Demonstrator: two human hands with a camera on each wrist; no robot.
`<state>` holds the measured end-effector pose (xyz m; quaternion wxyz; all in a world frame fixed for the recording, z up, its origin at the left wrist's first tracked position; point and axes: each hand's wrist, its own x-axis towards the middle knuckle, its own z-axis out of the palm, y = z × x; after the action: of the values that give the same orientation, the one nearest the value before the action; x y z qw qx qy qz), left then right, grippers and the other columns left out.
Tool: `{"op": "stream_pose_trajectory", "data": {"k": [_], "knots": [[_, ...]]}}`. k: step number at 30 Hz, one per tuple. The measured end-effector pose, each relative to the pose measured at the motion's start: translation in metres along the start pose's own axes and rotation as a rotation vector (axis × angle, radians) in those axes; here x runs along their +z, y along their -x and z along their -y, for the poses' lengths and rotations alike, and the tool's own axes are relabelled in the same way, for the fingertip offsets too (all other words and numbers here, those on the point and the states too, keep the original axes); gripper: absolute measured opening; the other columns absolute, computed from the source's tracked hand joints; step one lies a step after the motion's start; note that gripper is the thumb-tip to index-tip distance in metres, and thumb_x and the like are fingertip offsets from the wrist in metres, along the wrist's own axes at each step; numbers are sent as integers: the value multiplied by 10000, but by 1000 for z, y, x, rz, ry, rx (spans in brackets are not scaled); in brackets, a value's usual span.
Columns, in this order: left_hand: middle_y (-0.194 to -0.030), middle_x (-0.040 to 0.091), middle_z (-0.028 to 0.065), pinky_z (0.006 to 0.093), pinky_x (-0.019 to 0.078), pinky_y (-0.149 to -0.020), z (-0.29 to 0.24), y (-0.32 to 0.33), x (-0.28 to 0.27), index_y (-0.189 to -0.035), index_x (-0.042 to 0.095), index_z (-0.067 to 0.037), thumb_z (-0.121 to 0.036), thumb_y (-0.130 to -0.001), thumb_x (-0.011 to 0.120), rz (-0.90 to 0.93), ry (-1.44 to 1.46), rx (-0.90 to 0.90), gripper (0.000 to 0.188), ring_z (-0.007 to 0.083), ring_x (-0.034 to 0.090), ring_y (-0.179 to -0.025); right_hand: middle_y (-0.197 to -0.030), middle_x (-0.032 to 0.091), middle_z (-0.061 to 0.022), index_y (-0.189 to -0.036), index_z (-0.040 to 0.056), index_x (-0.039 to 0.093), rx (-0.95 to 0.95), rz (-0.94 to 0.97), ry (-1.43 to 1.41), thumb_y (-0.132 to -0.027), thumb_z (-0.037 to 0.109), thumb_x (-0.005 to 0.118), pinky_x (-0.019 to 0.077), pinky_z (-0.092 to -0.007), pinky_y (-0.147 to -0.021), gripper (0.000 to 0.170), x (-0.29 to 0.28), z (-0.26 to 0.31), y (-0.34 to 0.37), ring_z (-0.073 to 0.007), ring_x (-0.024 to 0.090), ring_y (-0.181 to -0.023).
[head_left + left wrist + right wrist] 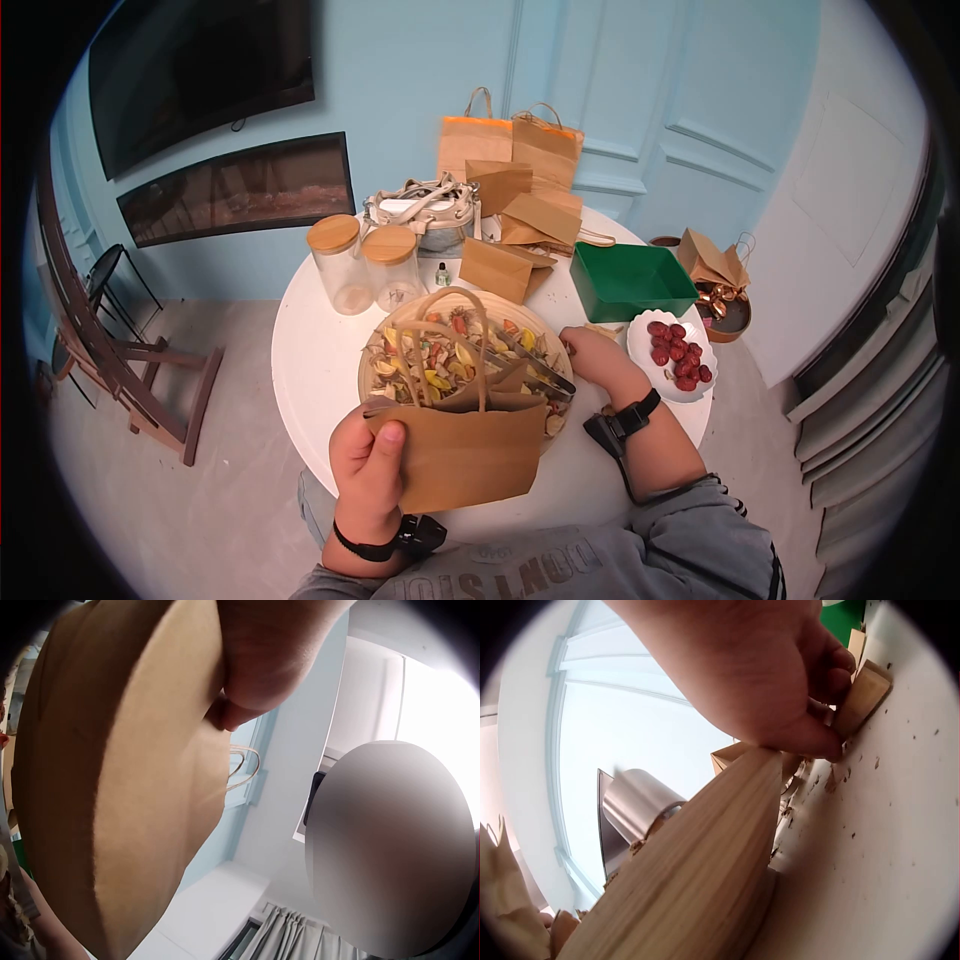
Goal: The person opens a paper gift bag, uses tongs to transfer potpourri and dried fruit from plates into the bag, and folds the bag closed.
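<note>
In the head view my left hand (pixel 370 465) grips the left side of an upright brown paper bag (pixel 470 455), thumb on its front. The bag has two looped handles and stands in front of a round wooden basket (pixel 374 385) of dried pieces. Metal tongs (pixel 545 372) lie over the basket's right part. My right hand (pixel 598 358) is down beside the basket's right rim. In the right wrist view the fingers and thumb of my right hand (pixel 757 675) pinch a small wooden piece (pixel 866 694) at the white tabletop. The bag (pixel 150 765) fills much of the left wrist view.
Two lidded jars (pixel 340 270), a small bottle (pixel 442 274) and a handbag (pixel 425 215) stand behind the basket. Several paper bags (pixel 495 268) are at the back. A green box (pixel 632 280) and a white plate (pixel 645 365) of dark red fruit are on the right.
</note>
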<state>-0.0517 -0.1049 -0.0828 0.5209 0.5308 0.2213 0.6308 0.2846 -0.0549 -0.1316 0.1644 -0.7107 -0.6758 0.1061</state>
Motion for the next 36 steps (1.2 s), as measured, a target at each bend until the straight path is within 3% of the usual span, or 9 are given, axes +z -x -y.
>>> {"op": "stream_pose_trajectory", "data": {"k": [5,8,13,17,19,23,26,28,36], "knots": [[-874,604,33,238,427,-712,0,-1,-4,-912,607,26,-250,-936,595,22,-2,3,277,101,538,-787,-853,581,-111,-992,48,572,69,-150,-155,-781,78,664,477,-345,-728,232,-15,5,3,-266,591,-805],[-877,609,38,239,430,-703,0,-2,-4,-933,614,31,-206,-942,584,36,12,-35,239,98,541,-785,-853,485,-11,-1051,34,555,-90,-402,-518,-777,-39,655,433,-229,-683,301,-46,33,11,-108,471,-738],[-869,612,41,238,433,-693,5,-7,-4,-966,616,42,-122,-944,548,131,-42,-22,179,97,540,-776,-955,525,-57,-1038,16,552,-540,-750,-705,-733,-91,679,440,-230,-699,348,-108,122,54,-118,495,-794],[-854,608,47,243,428,-684,8,-6,-6,-945,623,42,-106,-934,550,135,-95,-43,166,107,537,-760,-989,565,-103,-980,38,566,-861,-706,-921,-680,-116,704,464,-281,-672,364,-113,158,90,-173,554,-783],[-801,582,50,257,417,-653,9,-6,-6,-902,623,38,-107,-925,559,134,-162,-20,160,122,521,-718,-949,585,-122,-944,32,582,-905,-559,-655,-713,-64,717,481,-312,-656,284,-111,158,100,-228,585,-765],[-741,546,57,275,397,-615,12,-6,-10,-834,605,30,-107,-913,573,151,-211,-19,161,140,506,-679,-895,587,-128,-926,29,593,-880,-399,-454,-758,-8,711,493,-335,-664,209,-104,174,85,-276,596,-774],[-864,604,29,238,433,-700,17,-8,-13,-928,618,38,-211,-936,571,190,-305,-48,254,94,533,-775,-894,581,-128,-947,28,589,-848,-335,-466,-789,20,695,499,-340,-678,190,-101,174,79,-298,595,-774],[-654,475,84,323,369,-572,15,-10,-7,-714,528,9,-84,-867,613,183,-279,63,198,214,469,-616,-886,597,-117,-953,38,598,-826,-263,-483,-794,61,704,495,-343,-658,192,-100,174,78,-287,604,-756],[-640,449,106,348,349,-552,9,-15,-9,-669,458,4,-54,-820,640,293,-447,216,243,271,444,-594,-773,624,-82,-951,50,622,-607,-284,-380,-776,191,740,473,-348,-590,253,-106,164,83,-270,618,-683]]}}
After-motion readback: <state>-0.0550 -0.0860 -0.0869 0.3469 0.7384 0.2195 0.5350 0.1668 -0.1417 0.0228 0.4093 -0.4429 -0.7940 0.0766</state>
